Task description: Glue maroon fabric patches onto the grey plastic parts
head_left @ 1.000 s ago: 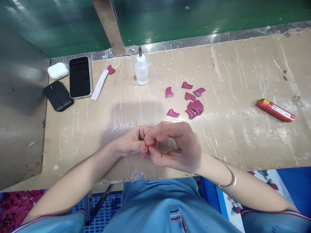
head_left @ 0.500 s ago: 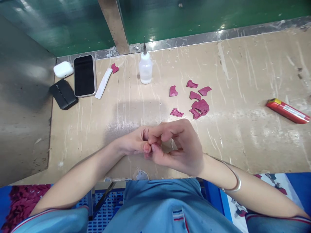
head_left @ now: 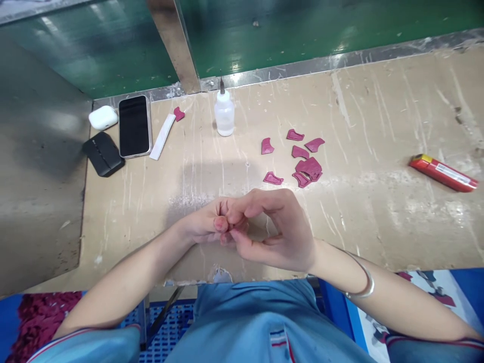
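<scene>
My left hand [head_left: 209, 221] and my right hand [head_left: 278, 229] meet above the front part of the table. The fingers of my left hand are curled and pressed together. My right thumb and forefinger pinch at the left fingertips, and whatever lies between them is too small or hidden to make out. Beyond my right hand lie several dark pink pieces, among them a larger piece [head_left: 312, 167], a rimmed piece [head_left: 273, 178] and a curved piece [head_left: 266, 146]. A clear bottle [head_left: 225, 117] with a needle tip stands upright farther back.
At the back left are a phone [head_left: 134, 126], a white case [head_left: 103, 117], a black box [head_left: 104, 154], a white strip [head_left: 162, 137] and a small pink piece [head_left: 179, 114]. A red and yellow tool [head_left: 444, 173] lies at the right. A metal panel [head_left: 41, 151] bounds the left side.
The view has shifted slightly. My right thumb and forefinger have drawn a little apart from my left thumb, and both hands remain together in the same place.
</scene>
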Demonstrator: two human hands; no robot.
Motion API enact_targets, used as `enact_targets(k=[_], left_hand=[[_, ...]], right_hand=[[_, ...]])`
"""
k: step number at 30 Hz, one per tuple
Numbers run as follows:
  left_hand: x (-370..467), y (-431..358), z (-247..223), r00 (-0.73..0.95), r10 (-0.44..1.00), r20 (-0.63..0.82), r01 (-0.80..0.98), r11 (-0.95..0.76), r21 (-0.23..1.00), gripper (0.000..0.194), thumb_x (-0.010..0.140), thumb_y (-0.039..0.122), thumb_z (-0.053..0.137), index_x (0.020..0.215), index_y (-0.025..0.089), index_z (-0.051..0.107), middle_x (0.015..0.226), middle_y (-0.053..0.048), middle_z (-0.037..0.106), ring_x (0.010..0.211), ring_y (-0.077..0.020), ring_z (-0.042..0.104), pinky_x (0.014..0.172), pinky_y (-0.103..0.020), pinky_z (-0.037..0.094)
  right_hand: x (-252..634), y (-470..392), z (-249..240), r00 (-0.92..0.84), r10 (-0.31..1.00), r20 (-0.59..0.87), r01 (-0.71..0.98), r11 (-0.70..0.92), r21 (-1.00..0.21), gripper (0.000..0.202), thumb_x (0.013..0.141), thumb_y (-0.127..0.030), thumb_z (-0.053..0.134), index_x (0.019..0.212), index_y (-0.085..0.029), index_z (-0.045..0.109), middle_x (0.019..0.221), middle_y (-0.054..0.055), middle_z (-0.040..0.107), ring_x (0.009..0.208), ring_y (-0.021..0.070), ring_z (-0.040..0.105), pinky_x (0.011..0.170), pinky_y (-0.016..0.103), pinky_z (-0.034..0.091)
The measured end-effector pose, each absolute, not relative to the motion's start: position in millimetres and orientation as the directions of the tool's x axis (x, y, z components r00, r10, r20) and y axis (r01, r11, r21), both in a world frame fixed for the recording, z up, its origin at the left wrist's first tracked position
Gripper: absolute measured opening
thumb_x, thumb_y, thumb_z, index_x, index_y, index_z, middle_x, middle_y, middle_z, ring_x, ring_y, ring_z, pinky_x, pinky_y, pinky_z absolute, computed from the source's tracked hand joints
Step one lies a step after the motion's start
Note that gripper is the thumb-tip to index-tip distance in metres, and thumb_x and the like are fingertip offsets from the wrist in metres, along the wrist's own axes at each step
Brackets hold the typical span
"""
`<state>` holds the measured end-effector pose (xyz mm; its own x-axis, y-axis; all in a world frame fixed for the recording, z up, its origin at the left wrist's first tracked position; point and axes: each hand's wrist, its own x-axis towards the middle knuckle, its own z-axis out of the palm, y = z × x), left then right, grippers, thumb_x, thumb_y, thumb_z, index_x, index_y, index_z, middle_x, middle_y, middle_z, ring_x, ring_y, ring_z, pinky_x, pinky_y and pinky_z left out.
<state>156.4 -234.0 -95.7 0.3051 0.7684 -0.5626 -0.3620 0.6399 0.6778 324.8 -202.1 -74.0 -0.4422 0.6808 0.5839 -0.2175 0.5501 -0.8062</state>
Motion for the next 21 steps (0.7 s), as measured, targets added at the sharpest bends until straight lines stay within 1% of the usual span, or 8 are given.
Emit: enact_targets(k=[3,6,10,12,15,18,20,21], left_hand=[[158.2,-232.9,-88.8,0.436,0.739,-0.514,-0.344,0.664,0.664,0.074,0.03,0.081,0.099,0.055,0.021,0.063,0.047,0.0,0.051,0.04,-0.0108,0.037,0.039,-0.029,0.031],[158.5,-234.8,-87.3,0.426,0.749,-0.508,-0.36,0.655,0.664,0.075,0.034,0.08,0.098,0.062,0.02,0.065,0.057,-0.002,0.058,0.046,-0.0108,0.042,0.043,-0.028,0.034],[160.5,-237.1,-84.4,0.312,0.788,-0.531,-0.399,0.615,0.68,0.068,0.045,0.069,0.103,0.067,0.019,0.063,0.064,-0.001,0.06,0.054,-0.0119,0.052,0.052,-0.025,0.043],[163.4,-236.6,-81.8,0.235,0.818,-0.525,-0.419,0.573,0.704,0.066,0.05,0.065,0.104,0.067,0.018,0.06,0.064,0.001,0.059,0.057,-0.0115,0.053,0.056,-0.024,0.046],[169.5,-235.7,-79.1,0.11,0.873,-0.475,-0.443,0.47,0.763,0.066,0.057,0.065,0.101,0.067,0.018,0.057,0.064,0.003,0.058,0.06,-0.0101,0.052,0.059,-0.021,0.046],[175.2,-236.9,-78.7,-0.017,0.915,-0.402,-0.447,0.353,0.822,0.062,0.068,0.064,0.097,0.068,0.018,0.056,0.065,0.005,0.058,0.064,-0.0092,0.051,0.064,-0.018,0.044],[177.9,-239.0,-78.8,-0.072,0.928,-0.365,-0.437,0.3,0.848,0.058,0.072,0.062,0.095,0.069,0.018,0.057,0.066,0.005,0.059,0.066,-0.0098,0.051,0.066,-0.019,0.044],[178.9,-240.1,-78.8,-0.097,0.93,-0.354,-0.427,0.282,0.859,0.057,0.073,0.062,0.095,0.07,0.019,0.057,0.067,0.005,0.06,0.067,-0.0104,0.052,0.067,-0.019,0.045]], right_hand=[[325.2,-200.2,-72.6,-0.444,0.652,0.615,-0.162,0.616,-0.771,0.034,0.085,-0.007,0.071,0.108,-0.026,0.055,0.089,-0.002,0.076,0.078,0.0142,0.077,0.069,0.024,0.063],[325.4,-199.4,-69.4,-0.424,0.63,0.651,-0.07,0.693,-0.717,0.03,0.086,-0.007,0.069,0.105,-0.028,0.057,0.084,-0.003,0.076,0.072,0.0152,0.077,0.066,0.025,0.063],[325.3,-196.7,-66.8,-0.429,0.599,0.676,0.011,0.752,-0.659,0.026,0.089,-0.008,0.064,0.103,-0.028,0.056,0.087,-0.002,0.079,0.071,0.0144,0.076,0.067,0.024,0.062],[325.0,-194.7,-67.8,-0.457,0.605,0.652,0.084,0.759,-0.645,0.021,0.09,-0.009,0.062,0.101,-0.027,0.057,0.086,-0.001,0.079,0.071,0.0145,0.076,0.067,0.024,0.061],[323.3,-193.0,-72.2,-0.429,0.648,0.63,0.21,0.749,-0.628,0.015,0.09,-0.013,0.059,0.099,-0.025,0.06,0.079,0.0,0.077,0.068,0.0162,0.074,0.065,0.026,0.059],[320.0,-193.1,-78.4,-0.439,0.714,0.545,0.293,0.688,-0.664,0.014,0.089,-0.013,0.057,0.098,-0.024,0.059,0.077,0.0,0.076,0.065,0.0155,0.072,0.061,0.026,0.055],[317.4,-193.5,-82.4,-0.429,0.752,0.5,0.294,0.639,-0.711,0.019,0.088,-0.012,0.057,0.103,-0.024,0.057,0.078,-0.001,0.076,0.065,0.0152,0.073,0.061,0.025,0.055],[316.2,-193.7,-84.3,-0.403,0.767,0.5,0.274,0.622,-0.733,0.022,0.088,-0.012,0.057,0.106,-0.024,0.056,0.079,-0.001,0.076,0.065,0.0153,0.073,0.061,0.025,0.056]])
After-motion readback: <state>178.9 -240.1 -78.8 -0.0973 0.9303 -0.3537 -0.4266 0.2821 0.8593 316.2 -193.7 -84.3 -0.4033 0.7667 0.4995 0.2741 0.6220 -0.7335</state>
